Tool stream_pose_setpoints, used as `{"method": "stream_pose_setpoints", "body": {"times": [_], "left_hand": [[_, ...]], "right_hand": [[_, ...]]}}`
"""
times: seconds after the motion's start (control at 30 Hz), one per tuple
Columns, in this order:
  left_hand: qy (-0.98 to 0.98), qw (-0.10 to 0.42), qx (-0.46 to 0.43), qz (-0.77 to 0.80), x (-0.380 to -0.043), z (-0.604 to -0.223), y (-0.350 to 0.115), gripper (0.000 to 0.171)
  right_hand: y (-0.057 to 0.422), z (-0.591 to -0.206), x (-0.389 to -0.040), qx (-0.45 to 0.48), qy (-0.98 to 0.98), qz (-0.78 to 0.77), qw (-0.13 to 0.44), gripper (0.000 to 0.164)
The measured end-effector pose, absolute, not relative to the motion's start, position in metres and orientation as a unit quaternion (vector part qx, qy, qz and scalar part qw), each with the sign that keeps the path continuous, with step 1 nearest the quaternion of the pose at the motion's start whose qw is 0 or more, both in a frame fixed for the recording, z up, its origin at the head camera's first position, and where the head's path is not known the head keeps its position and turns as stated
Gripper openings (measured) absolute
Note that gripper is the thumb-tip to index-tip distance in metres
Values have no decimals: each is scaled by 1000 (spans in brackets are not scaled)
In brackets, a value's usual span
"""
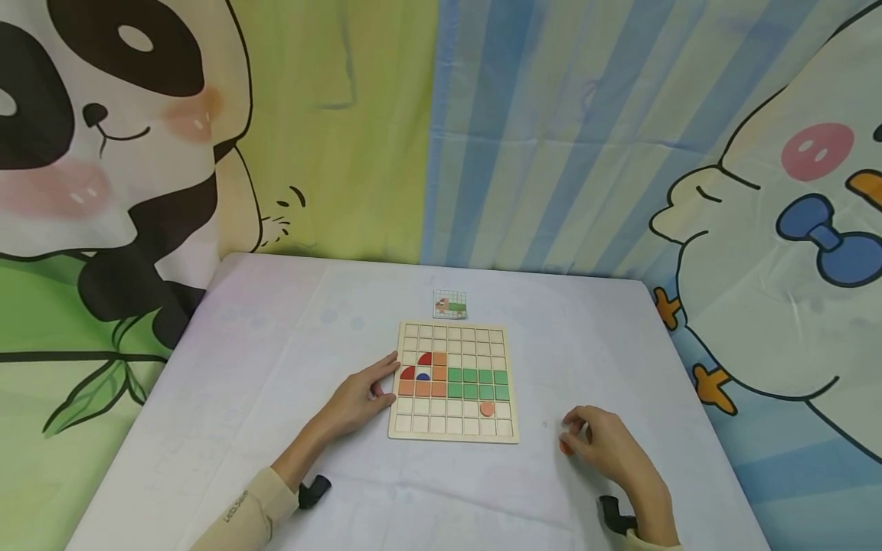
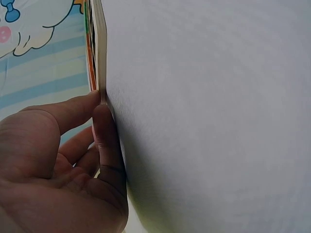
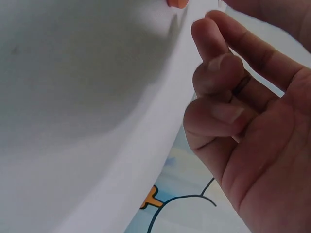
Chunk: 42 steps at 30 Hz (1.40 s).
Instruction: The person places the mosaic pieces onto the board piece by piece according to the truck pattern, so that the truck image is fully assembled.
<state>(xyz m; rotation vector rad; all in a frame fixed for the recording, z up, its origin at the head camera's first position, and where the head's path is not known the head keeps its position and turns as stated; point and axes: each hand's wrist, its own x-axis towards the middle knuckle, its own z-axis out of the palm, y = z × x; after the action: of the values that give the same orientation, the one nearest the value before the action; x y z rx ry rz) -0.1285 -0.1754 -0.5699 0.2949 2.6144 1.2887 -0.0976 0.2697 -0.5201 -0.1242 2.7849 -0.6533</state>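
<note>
A pale wooden grid board (image 1: 454, 440) lies flat on the table with flat green, orange, red and blue pieces in its squares. An orange disc (image 1: 487, 409) sits near its lower right. My left hand (image 1: 356, 399) touches the board's left edge with its fingertips; in the left wrist view my thumb (image 2: 77, 109) meets the rim. Right of the board, my right hand (image 1: 608, 444) is just over a second orange disc (image 1: 566, 448), its fingers loosely bent. In the right wrist view that disc (image 3: 177, 2) shows only at the top, apart from the visible fingertips.
A small pattern card (image 1: 450, 304) with a matching picture lies behind the board. The white-covered table (image 1: 331, 321) reaches back to cartoon-printed curtains (image 1: 551, 138). Black wrist mounts (image 1: 315, 491) sit at both wrists.
</note>
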Motion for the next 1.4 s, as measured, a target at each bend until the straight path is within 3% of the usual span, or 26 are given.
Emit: {"method": "stream_pose_setpoints", "body": {"times": [0.4,0.6,1.4], "left_hand": [[889,103,90,437,-127,-568,-173,66],[889,100,94,436,-126,-567,-173,66],[890,105,102,432,-128,-568,-175,66]], "right_hand": [[273,-527,-87,-13,953,-242,180,25],[275,-527,-87,-24,954,-241,176,29],[263,-530,-98,-72,962,-229,133,15]]}}
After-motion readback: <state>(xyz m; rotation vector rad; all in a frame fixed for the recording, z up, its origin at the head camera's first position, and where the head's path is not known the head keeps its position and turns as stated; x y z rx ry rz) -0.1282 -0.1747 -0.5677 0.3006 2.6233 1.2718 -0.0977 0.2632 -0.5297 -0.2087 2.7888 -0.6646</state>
